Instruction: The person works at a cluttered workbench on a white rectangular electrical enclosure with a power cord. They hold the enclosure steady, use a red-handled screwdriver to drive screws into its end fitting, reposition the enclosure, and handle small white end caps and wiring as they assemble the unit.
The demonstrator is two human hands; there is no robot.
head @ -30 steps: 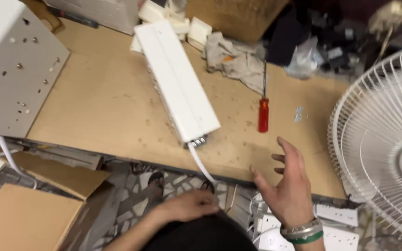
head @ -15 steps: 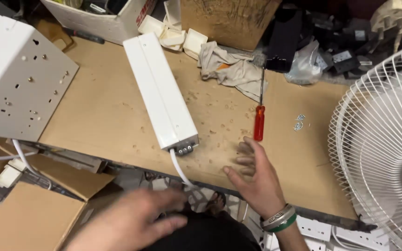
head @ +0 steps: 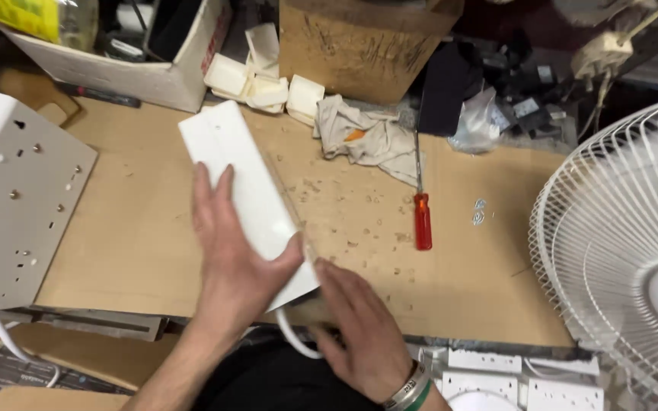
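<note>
Two hands meet at the near end of a long white box (head: 247,199) in the head view. That box lies slantwise on the brown worktop (head: 131,236), its far end toward the back and its near end at the front edge. The left hand (head: 236,259) lies flat across the box top with fingers spread and thumb hooked over the right side, so its grip is closed loosely about the box. The right hand (head: 359,331) comes in from below at the near end, fingers curled toward the underside; its fingertips are hidden by the box, so I cannot tell whether that grip has hold of it. A banded wrist shows at the bottom edge. A white cable (head: 292,341) loops out from under the near end, between the two hands.

To the right, well apart, a red-handled screwdriver (head: 421,205) lies on the worktop amid scattered crumbs, near a crumpled cloth (head: 367,141). A white fan guard (head: 626,259) fills the right side, and a perforated white metal panel (head: 17,205) sits at the left.
</note>
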